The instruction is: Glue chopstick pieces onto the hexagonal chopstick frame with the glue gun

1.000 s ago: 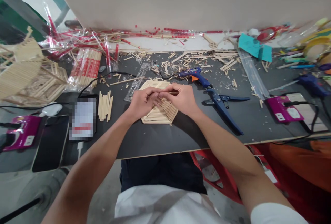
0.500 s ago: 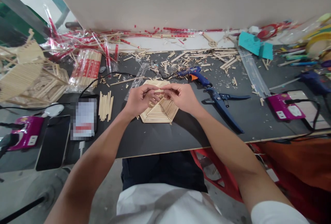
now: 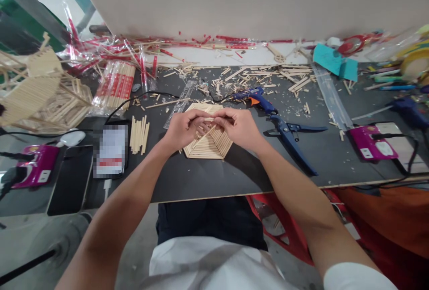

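Observation:
On the dark tabletop lies a hexagonal panel of thin wooden sticks (image 3: 208, 150), laid in rings with diagonal seams. Over its upper half, my left hand (image 3: 183, 130) and my right hand (image 3: 240, 128) meet at the fingertips. Both pinch a short wooden stick (image 3: 210, 119), one at each end, and cover most of it. Whether this stick touches the panel is hard to make out. To the left of my left hand sits a pile of loose cut sticks (image 3: 139, 134).
A blue glue gun (image 3: 259, 98) and blue cutters (image 3: 291, 140) lie to the right. Phones (image 3: 71, 178) and a purple socket block (image 3: 36, 165) are at left, near a stick-built model (image 3: 43, 93). Offcuts (image 3: 248, 75) litter the back. Another socket block (image 3: 373, 142) stands at right.
The camera view has shifted slightly, so the table things appear a little to the right. Both hands stay over the panel, still pinching the stick, with only slight finger movement.

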The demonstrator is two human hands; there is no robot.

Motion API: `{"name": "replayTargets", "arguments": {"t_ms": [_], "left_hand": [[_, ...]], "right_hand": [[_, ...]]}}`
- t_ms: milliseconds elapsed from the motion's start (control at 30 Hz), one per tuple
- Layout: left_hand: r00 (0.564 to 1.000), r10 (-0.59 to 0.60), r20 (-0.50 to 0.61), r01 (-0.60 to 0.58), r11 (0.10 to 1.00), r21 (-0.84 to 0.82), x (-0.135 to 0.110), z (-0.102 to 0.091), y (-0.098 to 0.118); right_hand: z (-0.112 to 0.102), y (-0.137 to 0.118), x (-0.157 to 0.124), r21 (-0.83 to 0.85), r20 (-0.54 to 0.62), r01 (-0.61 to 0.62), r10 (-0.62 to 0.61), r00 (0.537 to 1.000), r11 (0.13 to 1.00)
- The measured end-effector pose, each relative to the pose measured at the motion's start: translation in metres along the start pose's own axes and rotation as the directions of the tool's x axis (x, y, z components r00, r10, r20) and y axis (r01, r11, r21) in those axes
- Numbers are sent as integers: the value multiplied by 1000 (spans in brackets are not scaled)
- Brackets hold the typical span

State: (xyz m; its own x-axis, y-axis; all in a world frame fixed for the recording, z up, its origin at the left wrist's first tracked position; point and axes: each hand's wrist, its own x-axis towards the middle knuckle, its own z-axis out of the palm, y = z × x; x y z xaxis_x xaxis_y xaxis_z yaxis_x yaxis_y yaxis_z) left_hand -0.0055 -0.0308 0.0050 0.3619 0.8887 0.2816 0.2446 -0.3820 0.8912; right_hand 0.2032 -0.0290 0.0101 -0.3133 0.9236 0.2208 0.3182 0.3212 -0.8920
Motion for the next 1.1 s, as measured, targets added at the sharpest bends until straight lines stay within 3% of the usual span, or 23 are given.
{"name": "replayTargets", "arguments": {"t_ms": [67,167,333,500,567,700,800,933,1100], "left_hand": [[1000,-9,-16,9,1000,-17,1,-4,0],[995,-46,-88,40,997,-68,4,-9,2],[985,-142,-103,107,951,-289,7,-4,1],[978,-169,-121,117,930,-347,9,-1,0],[969,-164,-183,84,920,-382,10,-4,0],[940,-176,-291,38,905,-423,12,-12,-1],[949,-188,-253,60,895,-441,12,-12,-1],[967,-172,-189,78,904,-420,11,-6,-2],[959,-192,-206,107,924,-367,9,-2,-2]], "right_hand": [[-5,1,0,5,74,22,-23,997,1000],[-10,3,1,141,164,18,-42,986,990],[-4,2,1,340,174,-19,-43,984,940],[1,1,1,386,252,-87,-14,968,918],[-2,2,1,361,245,-111,21,969,926],[-8,4,2,308,107,-105,75,991,946],[-5,3,2,305,64,-118,104,993,945],[11,-2,0,304,136,-148,111,984,941],[24,-4,-3,344,123,-184,150,981,921]]}}
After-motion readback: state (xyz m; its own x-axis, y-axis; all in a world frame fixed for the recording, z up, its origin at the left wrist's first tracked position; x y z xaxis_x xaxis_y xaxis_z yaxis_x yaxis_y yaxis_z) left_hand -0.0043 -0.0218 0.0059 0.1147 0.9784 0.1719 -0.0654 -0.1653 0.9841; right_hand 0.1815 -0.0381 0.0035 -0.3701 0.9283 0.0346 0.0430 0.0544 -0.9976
